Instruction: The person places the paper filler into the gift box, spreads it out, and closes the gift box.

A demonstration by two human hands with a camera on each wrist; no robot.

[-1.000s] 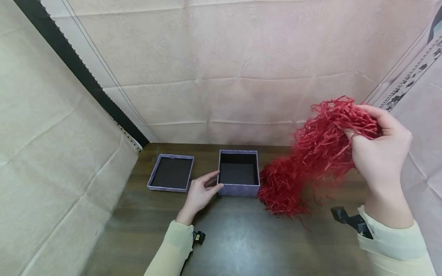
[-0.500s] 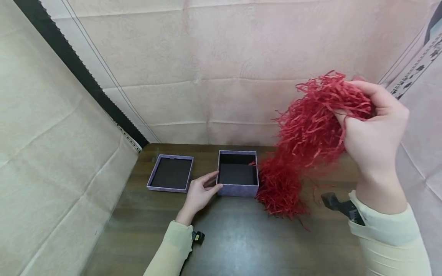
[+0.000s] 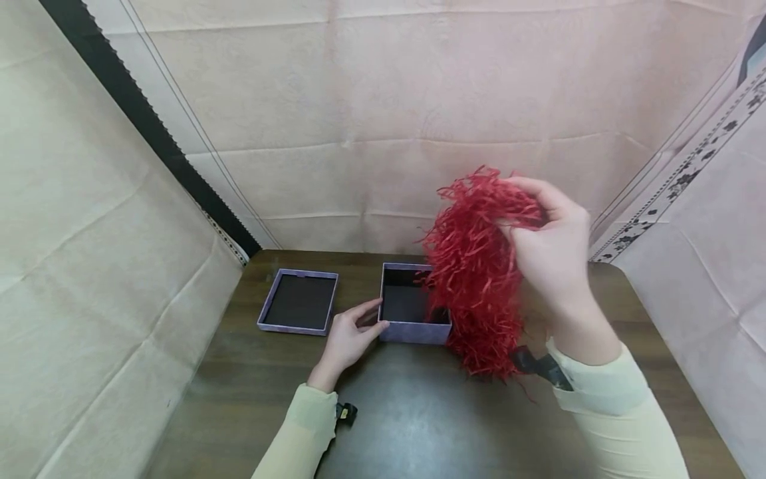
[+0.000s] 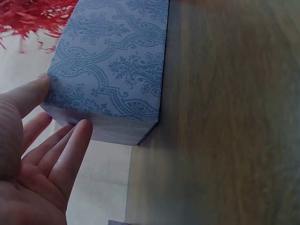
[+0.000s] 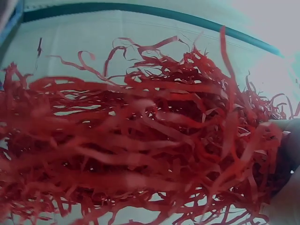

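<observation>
My right hand (image 3: 556,253) grips a big tuft of red shredded paper (image 3: 473,239), held up over the right side of the purple box (image 3: 413,333). Strands hang past the box's right rim and merge with the shredded paper on the table below. In the right wrist view, red strands (image 5: 140,140) fill most of the picture. My left hand (image 3: 349,339) rests its fairly straight fingers and thumb against the box's left side and front corner. In the left wrist view, the box's front wall (image 4: 108,65) shows a blue damask pattern. The tuft covers part of the dark inside.
The shallow box lid (image 3: 299,301) lies with its dark inside up, left of the box. Pale cloth (image 3: 383,120) hangs behind and on both sides of the brown wooden table (image 3: 419,426). A dark camera mount (image 3: 541,367) sits at my right wrist.
My right hand has lifted the red shredded paper, then carried it left and down over the box's right part. Loose strands now hang into the box. My left hand stays at the box.
</observation>
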